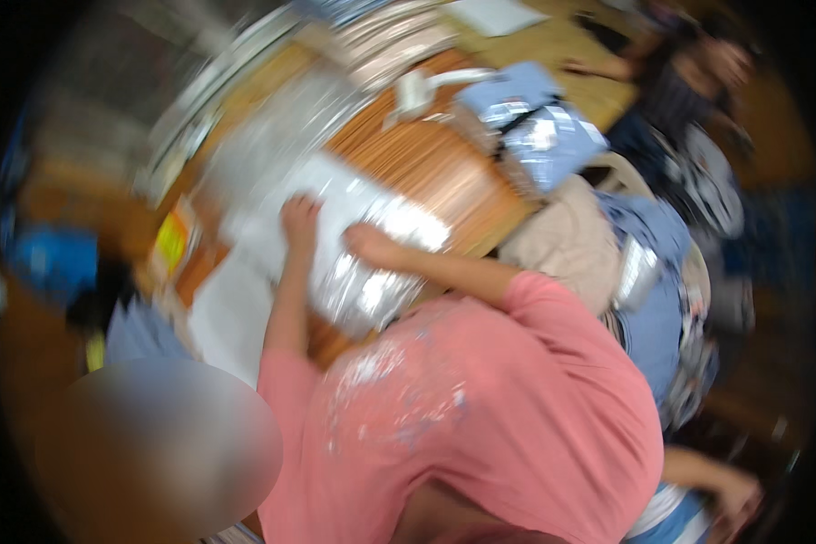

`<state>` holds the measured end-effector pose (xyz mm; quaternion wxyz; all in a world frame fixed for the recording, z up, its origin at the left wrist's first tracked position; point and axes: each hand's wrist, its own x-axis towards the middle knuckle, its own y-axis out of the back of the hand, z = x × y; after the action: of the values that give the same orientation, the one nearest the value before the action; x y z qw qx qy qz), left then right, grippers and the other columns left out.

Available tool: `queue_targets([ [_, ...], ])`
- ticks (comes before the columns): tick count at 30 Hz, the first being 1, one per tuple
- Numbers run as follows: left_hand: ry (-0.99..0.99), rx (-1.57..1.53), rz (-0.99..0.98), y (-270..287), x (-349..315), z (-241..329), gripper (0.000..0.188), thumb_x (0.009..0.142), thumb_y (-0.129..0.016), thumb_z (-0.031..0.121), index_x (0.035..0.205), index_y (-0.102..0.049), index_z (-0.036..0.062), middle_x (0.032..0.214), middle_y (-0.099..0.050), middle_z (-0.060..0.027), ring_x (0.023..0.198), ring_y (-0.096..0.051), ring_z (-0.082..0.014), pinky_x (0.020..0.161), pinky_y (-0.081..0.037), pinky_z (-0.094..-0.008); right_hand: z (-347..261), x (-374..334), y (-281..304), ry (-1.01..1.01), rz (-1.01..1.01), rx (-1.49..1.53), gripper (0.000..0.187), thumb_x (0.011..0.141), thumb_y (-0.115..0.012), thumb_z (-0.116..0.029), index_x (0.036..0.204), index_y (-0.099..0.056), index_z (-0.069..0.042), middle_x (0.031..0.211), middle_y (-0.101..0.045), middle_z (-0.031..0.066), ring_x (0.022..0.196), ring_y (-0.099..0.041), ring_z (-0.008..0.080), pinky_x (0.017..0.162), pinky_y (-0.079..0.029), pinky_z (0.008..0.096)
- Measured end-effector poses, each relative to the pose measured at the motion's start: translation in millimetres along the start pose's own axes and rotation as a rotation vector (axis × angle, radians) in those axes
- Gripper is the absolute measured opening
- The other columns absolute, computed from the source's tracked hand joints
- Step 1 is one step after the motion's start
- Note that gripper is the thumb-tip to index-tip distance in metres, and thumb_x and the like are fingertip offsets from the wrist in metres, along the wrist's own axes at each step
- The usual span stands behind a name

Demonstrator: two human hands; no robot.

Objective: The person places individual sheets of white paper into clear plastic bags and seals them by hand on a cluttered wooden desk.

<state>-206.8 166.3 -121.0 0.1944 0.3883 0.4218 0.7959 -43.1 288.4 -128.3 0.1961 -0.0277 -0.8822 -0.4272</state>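
In front of me on the wooden table lies a shiny clear plastic bag with something white or pale in or under it. My left hand is on the far left part of this plastic, its fingers curled down. Closer to the middle, my right hand is closed on the same plastic, knuckles up. Both hands are blurred, and the fingertips are partly hidden. A white sheet lies left of my left forearm.
A heap of clear plastic lies beyond my hands. A white tape dispenser and bagged blue garments stand farther right. Beige and blue clothes pile up at the right. Another person is at the far right; a co-worker's hand shows lower right.
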Motion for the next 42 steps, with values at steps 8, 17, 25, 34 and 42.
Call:
queue_targets([
  [8, -0.047, -0.21, -0.254, 54, 24, 43, 0.023, 0.092, -0.049, 0.011, 0.108, -0.057, -0.0022, 0.107, -0.06, -0.0187, 0.099, -0.053, -0.0338, 0.089, -0.041, -0.0411, -17, -4, 43, 0.204, -0.318, -0.219, 0.039, 0.084, -0.06, -0.035, 0.118, -0.059, -0.016, 0.133, -0.045, 0.0111, 0.131, -0.034, 0.0299, 0.106, -0.023, 0.0569],
  [17, -0.065, -0.268, -0.279, 23, 8, 30, 0.026, 0.093, -0.045, 0.011, 0.114, -0.055, -0.0014, 0.118, -0.057, -0.0166, 0.109, -0.051, -0.0329, 0.102, -0.029, -0.0448, -23, -4, 35, 0.2, -0.2, -0.331, 0.011, 0.08, -0.052, -0.015, 0.088, -0.059, -0.01, 0.093, -0.054, 0.0046, 0.094, -0.051, 0.0218, 0.076, -0.04, 0.0354],
  [25, -0.154, -0.192, -0.231, 12, 5, 16, 0.029, 0.085, -0.058, 0.019, 0.108, -0.06, 0.0008, 0.128, -0.054, -0.0132, 0.12, -0.046, -0.0301, 0.104, -0.025, -0.0491, -7, -6, 15, 0.28, -0.107, 0.03, 0.009, 0.083, -0.048, -0.007, 0.083, -0.055, -0.001, 0.085, -0.058, 0.0172, 0.082, -0.053, 0.0361, 0.073, -0.044, 0.0447],
  [34, -0.099, -0.144, -0.165, 16, 3, 22, 0.026, 0.086, -0.06, 0.028, 0.108, -0.06, 0.0125, 0.127, -0.055, -0.0024, 0.121, -0.047, -0.0216, 0.104, -0.026, -0.0519, -28, -19, 59, 0.16, -0.237, -0.028, 0.01, 0.072, -0.054, -0.002, 0.082, -0.056, -0.003, 0.086, -0.056, 0.0103, 0.09, -0.053, 0.0273, 0.08, -0.045, 0.0345],
  [42, -0.1, -0.129, -0.181, 17, -1, 20, 0.028, 0.086, -0.06, 0.031, 0.108, -0.061, 0.0137, 0.127, -0.055, 0.0005, 0.121, -0.047, -0.0184, 0.106, -0.025, -0.051, -47, -9, 73, 0.246, -0.182, -0.055, 0.018, 0.068, -0.056, 0.0, 0.086, -0.055, -0.003, 0.085, -0.054, 0.0099, 0.087, -0.052, 0.0268, 0.078, -0.046, 0.0336],
])
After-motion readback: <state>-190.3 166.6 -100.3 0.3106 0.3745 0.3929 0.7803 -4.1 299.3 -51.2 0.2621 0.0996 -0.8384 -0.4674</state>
